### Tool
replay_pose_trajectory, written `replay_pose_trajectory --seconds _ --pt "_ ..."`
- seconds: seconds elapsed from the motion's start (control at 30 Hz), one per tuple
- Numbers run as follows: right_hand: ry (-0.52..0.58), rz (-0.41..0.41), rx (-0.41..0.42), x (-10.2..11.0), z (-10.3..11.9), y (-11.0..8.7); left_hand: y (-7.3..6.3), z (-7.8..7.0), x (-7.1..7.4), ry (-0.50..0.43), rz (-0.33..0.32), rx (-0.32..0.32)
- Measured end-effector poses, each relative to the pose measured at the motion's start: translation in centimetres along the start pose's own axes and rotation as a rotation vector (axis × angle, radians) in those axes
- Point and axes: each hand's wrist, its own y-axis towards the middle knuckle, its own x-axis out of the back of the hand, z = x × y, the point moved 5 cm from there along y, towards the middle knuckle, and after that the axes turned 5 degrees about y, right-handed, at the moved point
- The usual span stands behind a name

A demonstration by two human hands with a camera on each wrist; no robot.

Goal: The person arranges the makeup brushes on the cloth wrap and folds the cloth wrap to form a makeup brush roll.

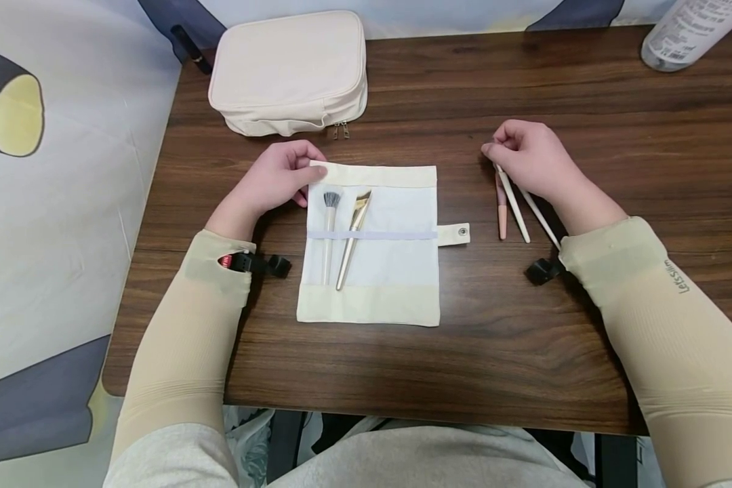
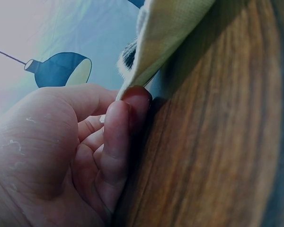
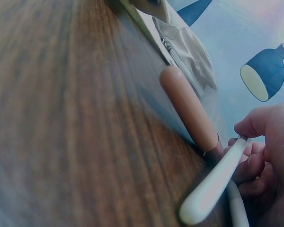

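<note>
A cream fabric brush roll (image 1: pixel 396 305) lies unrolled, with a snap tab (image 1: pixel 453 234) at its right side. My left hand (image 1: pixel 280 175) pinches its upper left corner between thumb and fingers, and the left wrist view shows the cloth edge (image 2: pixel 168 38) lifted. Under the roll's elastic band (image 1: pixel 402 236) are a pale-handled makeup brush (image 1: pixel 329 220) and a gold angled one (image 1: pixel 354 227). My right hand (image 1: pixel 533 157) pinches a white-handled brush (image 3: pixel 215 184) near its far end; its head is hidden. Beside it lie a pink-handled brush (image 1: pixel 502 213) and another white handle (image 1: pixel 543 220).
A cream zipped case (image 1: pixel 289 64) stands at the back left, with a slim black tube (image 1: pixel 191 49) beside it. At the back right is a clear labelled bottle (image 1: pixel 686 37). The wooden table (image 1: pixel 463 379) ends close to the person's body.
</note>
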Motion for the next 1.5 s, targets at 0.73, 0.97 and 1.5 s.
replay_pose_trajectory --seconds 0.73,0.97,1.5 --pt "-0.016 -0.017 0.002 0.04 -0.13 0.07 0.07 0.05 0.0 0.027 0.005 -0.006" --pt "-0.006 -0.014 -0.003 0.07 -0.21 0.25 0.17 0.02 0.06 0.018 0.005 -0.003" --pt "0.006 -0.02 0.001 0.01 -0.27 0.29 0.28 0.18 0.06 0.013 0.011 0.01"
